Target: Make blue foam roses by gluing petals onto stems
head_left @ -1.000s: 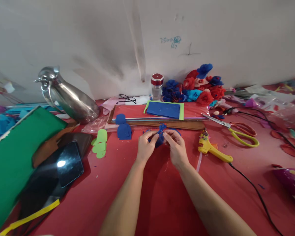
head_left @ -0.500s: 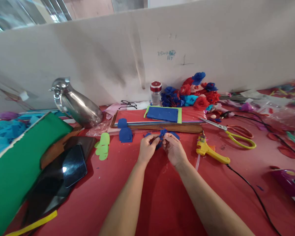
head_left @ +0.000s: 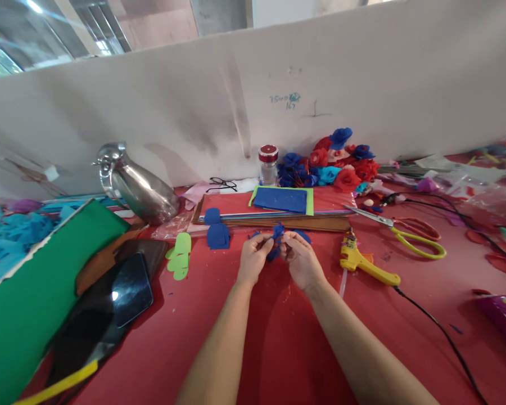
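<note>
Both hands meet over the red table, pinching a small blue paper flower (head_left: 278, 230) between the fingertips. My left hand (head_left: 254, 256) is closed on its left side, my right hand (head_left: 302, 258) on its right side. Their fingers cover part of the flower. More blue paper pieces lie just behind the hands, partly hidden. To the left rests a stack of cut blue petals (head_left: 218, 236), and beyond it some light green cut pieces (head_left: 180, 256). A yellow glue gun (head_left: 367, 266) lies to the right of my right hand.
Scissors (head_left: 417, 239) lie right of a folder stack (head_left: 329, 223) topped by blue paper (head_left: 280, 199). Finished flowers (head_left: 333, 163) and a jar (head_left: 269, 164) stand by the wall. Left are a metal jug (head_left: 139, 185), a phone (head_left: 132, 289) and a green board (head_left: 37, 304). The glue gun's cord (head_left: 442, 332) runs right.
The whole view has shifted slightly down and right as the head moved. Both hands keep their pinch on the blue flower, with only slight finger movement.
</note>
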A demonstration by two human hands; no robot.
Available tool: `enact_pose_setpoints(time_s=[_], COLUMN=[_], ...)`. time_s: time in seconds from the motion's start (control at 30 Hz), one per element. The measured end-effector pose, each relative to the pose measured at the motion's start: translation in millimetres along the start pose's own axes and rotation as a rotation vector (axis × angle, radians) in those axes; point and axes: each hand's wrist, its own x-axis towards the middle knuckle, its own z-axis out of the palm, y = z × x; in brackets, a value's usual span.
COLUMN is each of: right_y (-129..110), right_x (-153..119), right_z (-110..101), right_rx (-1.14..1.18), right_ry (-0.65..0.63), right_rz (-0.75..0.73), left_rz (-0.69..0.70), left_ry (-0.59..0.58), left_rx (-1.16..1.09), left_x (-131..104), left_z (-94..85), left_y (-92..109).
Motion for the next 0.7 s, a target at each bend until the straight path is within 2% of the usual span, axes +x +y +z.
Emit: enact_pose_setpoints(time_s=[0.17,0.3,0.6,0.7], right_y=[-0.5,0.3,10.5,7.6], right_x=[1.1,1.0,1.9,1.7], right_z=[-1.1,-0.5,-2.9,-3.7], right_rx=[0.005,-0.013,-0.252,-0.299], right_ry=[0.004,0.006,-0.031,-0.044], right_rz=[-0.005,-0.013,-0.159,-0.218], left_rz=[0.022,-0.002,-0.021,-0.019], left_ry=[-0.002,0.035,0.031,-0.01], left_rx=[0.05,-0.013,-0.159,-0.178], left_x=[-0.1,-0.3,-0.4,-0.2], left_z=[0.2,2.4,6.4,6.5], left_y=[0.1,0.3,-1.7,-2.9])
